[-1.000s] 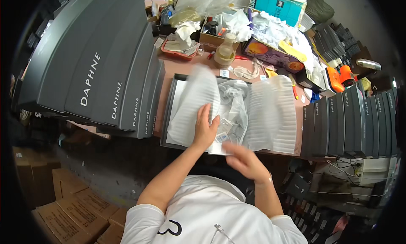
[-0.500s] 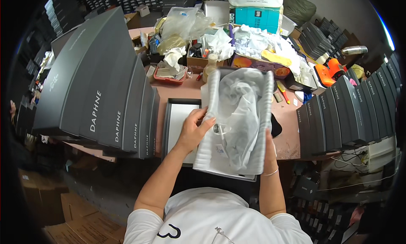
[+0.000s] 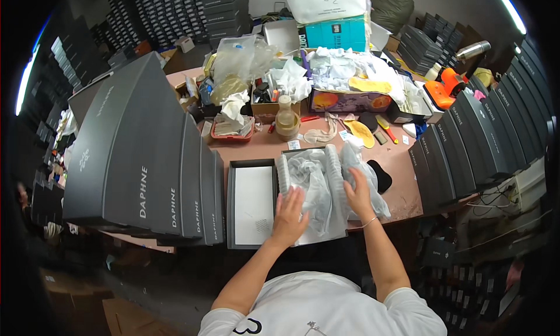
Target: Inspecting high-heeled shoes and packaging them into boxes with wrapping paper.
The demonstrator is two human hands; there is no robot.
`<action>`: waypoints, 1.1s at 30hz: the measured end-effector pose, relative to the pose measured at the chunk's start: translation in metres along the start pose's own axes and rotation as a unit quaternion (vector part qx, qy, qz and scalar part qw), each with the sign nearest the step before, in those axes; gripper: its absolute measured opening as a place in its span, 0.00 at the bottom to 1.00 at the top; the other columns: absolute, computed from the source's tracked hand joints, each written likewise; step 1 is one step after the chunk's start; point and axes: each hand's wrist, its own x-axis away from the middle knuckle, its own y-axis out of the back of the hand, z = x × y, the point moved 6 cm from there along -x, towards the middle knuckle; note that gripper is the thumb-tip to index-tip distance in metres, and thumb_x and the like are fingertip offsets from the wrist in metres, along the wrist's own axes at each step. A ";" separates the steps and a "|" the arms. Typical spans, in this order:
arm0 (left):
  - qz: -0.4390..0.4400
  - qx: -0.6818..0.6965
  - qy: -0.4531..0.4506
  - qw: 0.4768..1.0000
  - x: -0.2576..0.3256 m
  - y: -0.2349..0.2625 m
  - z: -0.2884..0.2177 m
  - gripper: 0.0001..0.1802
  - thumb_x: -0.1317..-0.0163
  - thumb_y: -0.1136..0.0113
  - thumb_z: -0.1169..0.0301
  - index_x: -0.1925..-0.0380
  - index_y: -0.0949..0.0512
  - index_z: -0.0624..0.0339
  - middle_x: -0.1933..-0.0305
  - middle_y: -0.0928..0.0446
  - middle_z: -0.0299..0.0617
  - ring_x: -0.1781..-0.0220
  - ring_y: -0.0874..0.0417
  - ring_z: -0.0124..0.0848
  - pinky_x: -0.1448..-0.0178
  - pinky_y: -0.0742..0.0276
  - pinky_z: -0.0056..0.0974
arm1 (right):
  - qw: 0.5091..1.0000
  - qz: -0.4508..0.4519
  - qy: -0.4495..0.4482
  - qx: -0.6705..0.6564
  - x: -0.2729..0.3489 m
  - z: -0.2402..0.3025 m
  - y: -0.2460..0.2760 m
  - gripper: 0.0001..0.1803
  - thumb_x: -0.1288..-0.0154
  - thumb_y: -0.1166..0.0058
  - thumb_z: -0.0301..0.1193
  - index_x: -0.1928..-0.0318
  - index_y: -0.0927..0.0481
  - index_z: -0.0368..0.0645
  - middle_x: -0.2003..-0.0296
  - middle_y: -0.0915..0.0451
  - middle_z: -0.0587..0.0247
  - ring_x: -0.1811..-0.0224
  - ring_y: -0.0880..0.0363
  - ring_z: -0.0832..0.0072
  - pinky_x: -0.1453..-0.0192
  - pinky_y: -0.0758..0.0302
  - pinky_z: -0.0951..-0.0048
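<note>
A dark shoe box (image 3: 303, 150) lies in front of me on the table. Its white ribbed liner (image 3: 335, 173) surrounds a bundle wrapped in translucent white material (image 3: 310, 184); what the wrap covers is hidden. My left hand (image 3: 290, 216) lies with fingers spread over the liner's near left edge. On the right side, my right hand (image 3: 359, 195) has its fingers apart against a second translucent wrapped bundle (image 3: 351, 159) beside the liner. Left of the box rests an open dark box part (image 3: 231, 205) lined with white paper (image 3: 252, 187).
Dark shoe boxes stand in rows at left (image 3: 131, 161) and right (image 3: 458, 146). Behind are a glue jar (image 3: 286, 123), a red basket (image 3: 232, 136), a carton of crumpled paper (image 3: 350, 100), a yellow-handled tool (image 3: 386, 126) and an orange tape dispenser (image 3: 446, 88). A black pad (image 3: 380, 176) lies at right.
The box with its liner, held up and tilted before, is now down on the table. My hands have loosened from its sides, and a second wrapped bundle now shows at right.
</note>
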 end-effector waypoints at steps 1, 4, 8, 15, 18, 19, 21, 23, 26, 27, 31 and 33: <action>0.083 -0.067 -0.014 0.994 0.001 -0.006 -0.005 0.30 0.43 0.40 0.67 0.41 0.33 0.67 0.33 0.40 0.62 0.28 0.42 0.54 0.26 0.54 0.58 | 0.998 0.049 -0.016 -0.048 -0.016 0.015 0.002 0.25 0.41 0.44 0.28 0.43 0.28 0.36 0.52 0.23 0.42 0.50 0.24 0.52 0.46 0.27 0.62; 0.181 -0.149 -0.039 0.971 0.011 -0.024 -0.003 0.18 0.43 0.40 0.66 0.55 0.22 0.65 0.37 0.32 0.55 0.28 0.40 0.49 0.27 0.59 0.64 | 0.969 0.236 -0.022 -0.071 -0.032 0.060 -0.038 0.34 0.43 0.43 0.29 0.37 0.37 0.35 0.49 0.26 0.35 0.48 0.25 0.46 0.44 0.28 0.57; -0.010 0.054 0.019 0.998 0.009 0.015 -0.010 0.17 0.41 0.40 0.69 0.52 0.22 0.64 0.41 0.28 0.54 0.27 0.41 0.44 0.27 0.51 0.56 | 0.913 0.385 -0.083 0.101 -0.007 0.003 -0.137 0.42 0.44 0.48 0.26 0.31 0.52 0.31 0.68 0.21 0.31 0.64 0.21 0.42 0.54 0.26 0.52; -0.046 0.457 0.228 0.859 0.031 0.000 -0.017 0.34 0.32 0.47 0.54 0.33 0.43 0.62 0.35 0.35 0.45 0.34 0.32 0.38 0.34 0.34 0.41 | 0.970 0.159 -0.113 -0.148 -0.070 0.086 -0.006 0.22 0.34 0.48 0.33 0.42 0.30 0.35 0.75 0.23 0.44 0.75 0.25 0.55 0.68 0.29 0.60; -0.032 0.775 0.299 0.556 0.013 -0.027 -0.053 0.30 0.31 0.51 0.51 0.34 0.41 0.53 0.38 0.32 0.38 0.42 0.26 0.31 0.44 0.24 0.38 | 0.983 0.014 -0.048 -0.176 -0.040 0.123 0.007 0.13 0.32 0.49 0.32 0.53 0.21 0.38 0.78 0.26 0.52 0.78 0.29 0.70 0.71 0.32 0.68; -0.068 0.758 0.223 0.609 0.000 -0.025 -0.039 0.27 0.30 0.52 0.53 0.37 0.37 0.52 0.40 0.29 0.38 0.45 0.23 0.32 0.46 0.22 0.38 | 0.981 0.033 -0.023 -0.188 -0.027 0.134 0.014 0.12 0.31 0.49 0.32 0.55 0.21 0.37 0.76 0.25 0.50 0.74 0.26 0.63 0.68 0.31 0.65; -0.034 0.731 0.247 0.635 -0.001 -0.015 -0.003 0.27 0.31 0.51 0.54 0.37 0.36 0.56 0.42 0.28 0.43 0.43 0.23 0.35 0.40 0.25 0.40 | 0.971 0.059 -0.041 -0.227 -0.018 0.126 0.019 0.12 0.30 0.50 0.33 0.59 0.22 0.36 0.75 0.24 0.49 0.72 0.24 0.60 0.66 0.30 0.63; 0.004 0.712 0.247 0.657 0.009 -0.009 0.011 0.29 0.33 0.48 0.54 0.37 0.36 0.58 0.42 0.28 0.45 0.41 0.24 0.36 0.38 0.26 0.41 | 0.933 0.147 -0.182 -0.272 -0.016 0.092 0.010 0.13 0.29 0.51 0.34 0.60 0.22 0.36 0.77 0.24 0.53 0.75 0.26 0.70 0.66 0.29 0.67; 0.035 0.679 0.227 0.697 0.007 0.007 0.002 0.30 0.38 0.42 0.64 0.37 0.37 0.59 0.39 0.31 0.45 0.40 0.25 0.36 0.38 0.26 0.41 | 0.934 0.096 -0.167 -0.302 -0.035 0.092 0.005 0.13 0.30 0.50 0.35 0.60 0.22 0.36 0.78 0.25 0.54 0.77 0.29 0.68 0.66 0.30 0.70; 0.028 0.651 0.219 0.727 0.013 0.007 0.003 0.30 0.39 0.41 0.67 0.37 0.38 0.59 0.39 0.31 0.44 0.40 0.26 0.36 0.38 0.26 0.41 | 0.943 0.081 -0.132 -0.294 -0.048 0.093 0.003 0.12 0.30 0.49 0.34 0.60 0.22 0.36 0.77 0.24 0.56 0.76 0.29 0.70 0.66 0.30 0.71; 0.068 0.675 0.242 0.694 0.023 0.006 -0.009 0.32 0.43 0.41 0.76 0.37 0.38 0.59 0.42 0.29 0.41 0.42 0.24 0.35 0.40 0.25 0.41 | 0.975 0.023 -0.004 -0.223 -0.069 0.102 0.007 0.11 0.33 0.46 0.31 0.54 0.23 0.38 0.72 0.23 0.61 0.74 0.28 0.72 0.66 0.30 0.74; 0.023 0.701 0.247 0.669 0.024 0.007 0.004 0.28 0.41 0.42 0.78 0.39 0.37 0.60 0.45 0.27 0.41 0.43 0.23 0.34 0.42 0.24 0.40 | 0.981 -0.033 0.016 -0.193 -0.068 0.114 0.021 0.15 0.36 0.44 0.28 0.49 0.24 0.40 0.64 0.21 0.59 0.70 0.25 0.72 0.64 0.28 0.74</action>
